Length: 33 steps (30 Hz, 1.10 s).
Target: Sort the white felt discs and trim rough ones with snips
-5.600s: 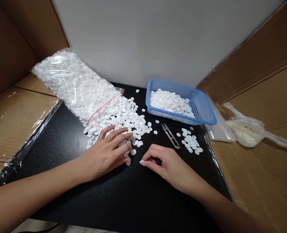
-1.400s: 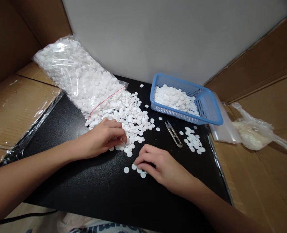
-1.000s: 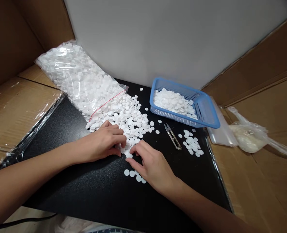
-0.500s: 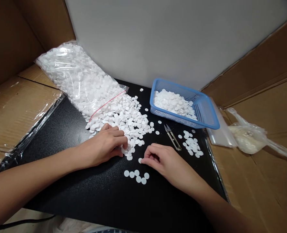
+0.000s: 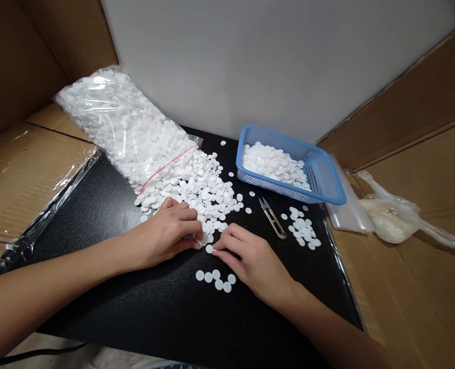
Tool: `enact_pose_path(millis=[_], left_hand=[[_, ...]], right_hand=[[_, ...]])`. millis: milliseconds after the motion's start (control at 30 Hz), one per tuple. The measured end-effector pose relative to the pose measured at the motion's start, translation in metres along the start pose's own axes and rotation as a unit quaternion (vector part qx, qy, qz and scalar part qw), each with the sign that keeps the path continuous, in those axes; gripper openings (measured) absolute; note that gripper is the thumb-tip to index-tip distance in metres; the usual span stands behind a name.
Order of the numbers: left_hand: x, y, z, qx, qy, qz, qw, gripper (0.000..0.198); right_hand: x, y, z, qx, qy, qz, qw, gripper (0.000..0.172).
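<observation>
My left hand (image 5: pixel 173 228) rests at the near edge of a loose pile of small white round discs (image 5: pixel 208 192). Its thumb and fingers are closed, with the edge of a white disc showing at the tips. Close by on the right, my right hand (image 5: pixel 256 259) has its thumb and index finger pinched at a single white disc (image 5: pixel 209 249). The two sets of fingertips are a short gap apart. Just below them, several discs lie flat in a zigzag cluster (image 5: pixel 219 284) on the black tabletop (image 5: pixel 142 318).
A clear zip bag (image 5: pixel 123 123) full of discs spills onto the table. A blue basket (image 5: pixel 289 192) holds more discs. Thread snips (image 5: pixel 272 219) lie beside a small disc group (image 5: pixel 304 229). To the right are a flat plastic bag (image 5: pixel 352 218), a knotted bag (image 5: pixel 392 220) and cardboard (image 5: pixel 415 287).
My right hand has moved left, toward my left hand, with a disc at its fingertips. The left fingertips have shifted slightly right, and a white edge now shows between them.
</observation>
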<state>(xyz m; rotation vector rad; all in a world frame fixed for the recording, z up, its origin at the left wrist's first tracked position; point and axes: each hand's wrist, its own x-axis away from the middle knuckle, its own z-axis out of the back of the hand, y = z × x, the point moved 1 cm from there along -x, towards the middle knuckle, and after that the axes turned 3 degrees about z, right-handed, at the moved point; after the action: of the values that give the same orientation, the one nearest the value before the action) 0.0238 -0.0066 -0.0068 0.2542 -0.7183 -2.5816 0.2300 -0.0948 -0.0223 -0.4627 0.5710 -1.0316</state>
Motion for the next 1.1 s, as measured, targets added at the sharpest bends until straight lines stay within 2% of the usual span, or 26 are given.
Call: enact_pose_path(millis=[100, 200, 300, 400, 500, 667, 867, 1000, 1100], left_hand=[[0.001, 0.003, -0.001, -0.003, 0.006, -0.009, 1.0, 0.009], [0.001, 0.004, -0.002, -0.008, 0.024, -0.008, 1.0, 0.015], [-0.001, 0.003, -0.002, -0.003, 0.03, 0.005, 1.0, 0.019], [-0.002, 0.001, -0.001, 0.014, 0.025, 0.023, 0.999, 0.019], [-0.003, -0.001, -0.001, 0.041, 0.028, 0.044, 0.998, 0.02], [-0.005, -0.004, -0.004, 0.07, 0.056, 0.069, 0.994, 0.023], [-0.007, 0.0, -0.001, 0.068, 0.02, 0.101, 0.992, 0.02], [-0.008, 0.001, -0.001, 0.072, 0.036, 0.109, 0.991, 0.018], [-0.009, 0.0, -0.003, 0.081, 0.05, 0.115, 0.989, 0.017]], right_hand=[[0.002, 0.01, 0.01, 0.052, 0.016, 0.021, 0.998, 0.015], [0.003, 0.017, 0.021, 0.119, -0.021, 0.069, 0.99, 0.016], [0.006, 0.018, 0.03, 0.07, -0.08, 0.059, 0.993, 0.023], [0.006, 0.017, 0.034, 0.004, -0.069, -0.001, 0.998, 0.028], [0.005, 0.012, 0.026, -0.028, -0.039, -0.032, 0.998, 0.025], [0.004, 0.0, 0.004, -0.087, -0.039, -0.04, 0.995, 0.022], [0.005, -0.011, -0.001, -0.128, -0.081, -0.014, 0.988, 0.021], [0.0, -0.004, -0.001, -0.086, 0.016, -0.058, 0.994, 0.009], [-0.005, 0.001, -0.007, -0.036, 0.028, -0.047, 0.998, 0.004]])
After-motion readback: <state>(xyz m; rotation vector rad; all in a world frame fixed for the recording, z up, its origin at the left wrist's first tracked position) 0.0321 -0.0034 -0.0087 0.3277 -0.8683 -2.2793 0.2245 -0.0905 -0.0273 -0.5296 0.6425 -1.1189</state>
